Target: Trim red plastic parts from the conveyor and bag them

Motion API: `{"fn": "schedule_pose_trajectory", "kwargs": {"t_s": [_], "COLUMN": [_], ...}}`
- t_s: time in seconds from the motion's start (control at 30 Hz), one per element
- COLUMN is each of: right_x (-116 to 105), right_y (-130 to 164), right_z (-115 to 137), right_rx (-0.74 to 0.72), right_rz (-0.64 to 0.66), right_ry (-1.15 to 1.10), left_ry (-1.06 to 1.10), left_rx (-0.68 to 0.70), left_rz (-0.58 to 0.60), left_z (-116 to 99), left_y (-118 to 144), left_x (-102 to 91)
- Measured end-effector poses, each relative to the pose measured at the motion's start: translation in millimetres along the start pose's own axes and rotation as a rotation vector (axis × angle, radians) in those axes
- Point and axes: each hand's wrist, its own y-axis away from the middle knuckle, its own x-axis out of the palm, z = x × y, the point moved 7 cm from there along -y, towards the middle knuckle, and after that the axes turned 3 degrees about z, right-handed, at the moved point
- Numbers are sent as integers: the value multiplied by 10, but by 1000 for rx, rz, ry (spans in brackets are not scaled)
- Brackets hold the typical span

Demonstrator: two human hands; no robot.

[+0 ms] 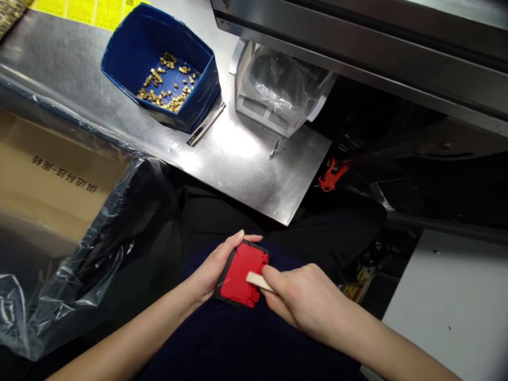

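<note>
Over my lap, my left hand [218, 265] grips a flat red plastic part with a black rim [239, 273] by its left side, thumb along the upper edge. Small raised shapes show at the part's right side. My right hand [305, 294] is closed around a flat, pale stick-like tool [257, 280]. The tool's blunt end lies over the red face, near its right edge; whether it touches, I cannot tell. The rest of the tool is hidden inside my right fist.
A blue bin [208, 81] with small brass pieces stands on the metal table [254, 185], beside a slim silver cutter [206, 124]. Nearby are a grey bin [255, 110] holding clear plastic and orange-handled pliers [332, 176]. A plastic-lined cardboard box [49, 181] stands left.
</note>
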Motion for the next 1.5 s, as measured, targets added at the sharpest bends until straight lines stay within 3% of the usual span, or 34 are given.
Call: {"fn": "schedule_pose_trajectory", "kwargs": {"t_s": [0.17, 0.73, 0.93, 1.07, 1.2, 1.33, 1.5], "right_x": [-17, -61, -149, -110, -114, -75, -94], "right_y": [27, 72, -14, -40, -6, 13, 39], "right_z": [-16, -100, -136, -89, -159, -168, -209], "right_rx": [2, 4, 28, -10, 63, 25, 76], "right_rz": [-49, -30, -70, -18, -57, -9, -71], "right_ry": [-3, -39, -22, 0, -31, -27, -14], "left_ry": [6, -37, -8, 19, 20, 32, 39], "left_rx": [-6, -10, -51, -58, -58, -54, -51], "left_rz": [14, 22, -35, -13, -32, -28, -59], "left_z": [-16, -9, 25, 18, 8, -4, -1], "left_y": [7, -9, -32, -41, -41, -36, -47], "left_x": [33, -10, -63, -37, -43, -39, -66]}}
